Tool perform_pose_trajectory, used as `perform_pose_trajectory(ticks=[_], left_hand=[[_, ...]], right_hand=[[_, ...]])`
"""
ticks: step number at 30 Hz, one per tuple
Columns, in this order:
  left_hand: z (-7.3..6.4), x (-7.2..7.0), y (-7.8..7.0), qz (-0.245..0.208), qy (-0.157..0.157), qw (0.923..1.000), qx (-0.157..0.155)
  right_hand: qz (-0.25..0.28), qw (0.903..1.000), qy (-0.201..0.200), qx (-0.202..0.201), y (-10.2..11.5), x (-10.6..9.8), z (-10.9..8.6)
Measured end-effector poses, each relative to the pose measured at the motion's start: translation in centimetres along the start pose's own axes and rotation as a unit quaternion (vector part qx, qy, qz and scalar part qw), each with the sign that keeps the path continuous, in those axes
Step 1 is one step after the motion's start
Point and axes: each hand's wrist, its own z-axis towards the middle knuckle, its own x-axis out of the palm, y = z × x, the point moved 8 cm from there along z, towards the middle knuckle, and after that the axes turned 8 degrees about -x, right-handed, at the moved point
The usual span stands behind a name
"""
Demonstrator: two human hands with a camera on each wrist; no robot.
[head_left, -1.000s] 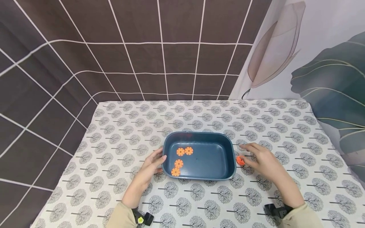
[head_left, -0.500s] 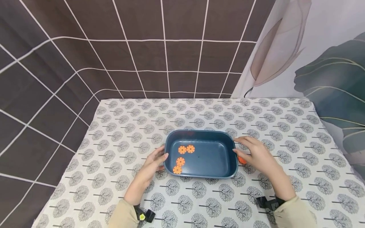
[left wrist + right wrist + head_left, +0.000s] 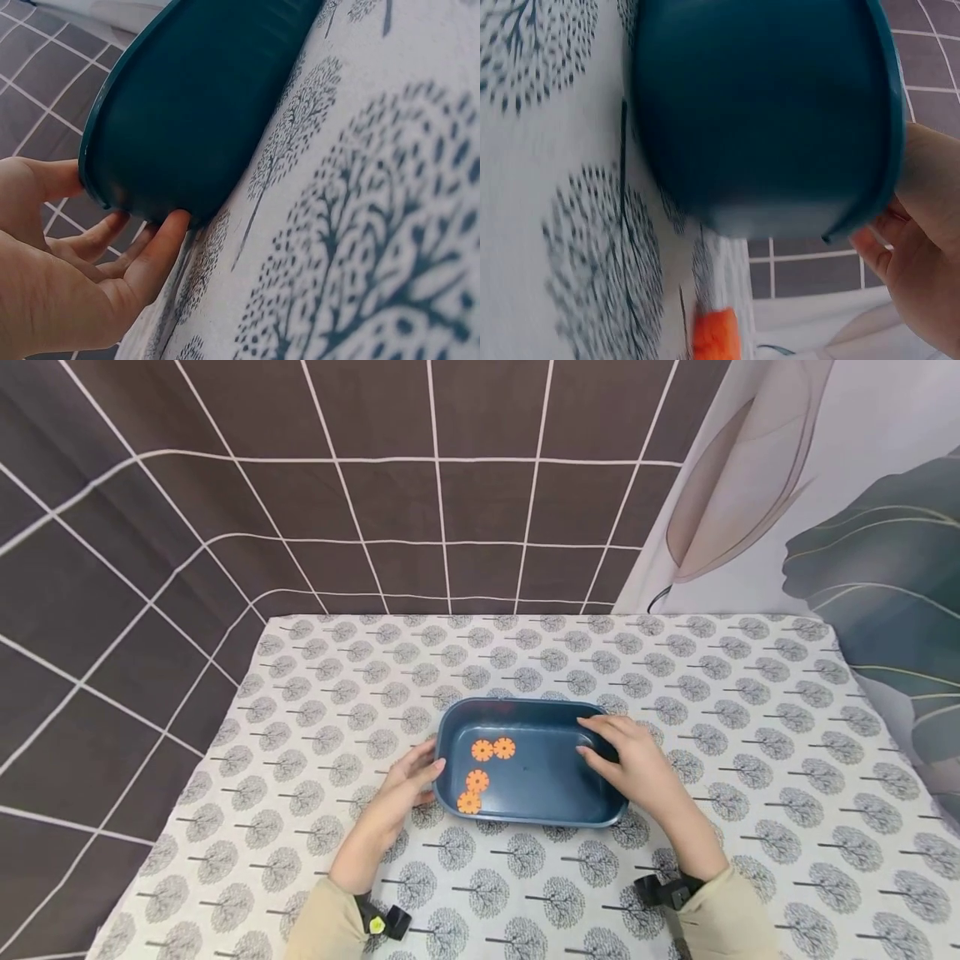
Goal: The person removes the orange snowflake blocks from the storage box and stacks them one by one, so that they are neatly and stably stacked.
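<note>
A dark blue plastic tub (image 3: 555,802) stands on the table, with several orange notched discs (image 3: 482,750) lying flat at the left of its floor. My left hand (image 3: 397,797) grips the tub's left end, thumb at the rim and fingers against the outer wall, as the left wrist view also shows (image 3: 82,277). Over the tub's right end reaches my right hand (image 3: 641,772), thumb and fingers spread apart above the inside, with nothing seen between them. An orange piece (image 3: 716,335) lies on the cloth outside the tub in the right wrist view; in the head view it is hidden.
A white tablecloth (image 3: 360,677) with a grey tree print covers the table. Dark curtains (image 3: 487,502) with a white grid hang behind and at the left. A leaf-patterned curtain (image 3: 885,585) hangs at the right.
My right hand has moved left, from beside the orange piece on the cloth to over the tub's right rim. My left hand keeps its place on the tub; the discs lie as before.
</note>
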Motion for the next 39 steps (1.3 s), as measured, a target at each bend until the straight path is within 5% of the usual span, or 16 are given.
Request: perform_pose_trajectory(ticks=[20, 29, 39], left_hand=[[-0.1, 0.1, 0.4, -0.007, 0.0, 1.0, 0.003], [-0.1, -0.2, 0.2, -0.006, -0.003, 1.0, 0.0], [0.0, 0.0, 0.1, -0.009, 0.001, 1.0, -0.003]], right_hand=[[-0.006, 0.9964, 0.079, 0.029, 2.7, 4.7, 1.4], [0.021, 0.9911, 0.103, 0.082, 3.9, 6.9, 2.1], [0.039, 0.9846, 0.14, 0.097, 4.7, 8.7, 2.8]])
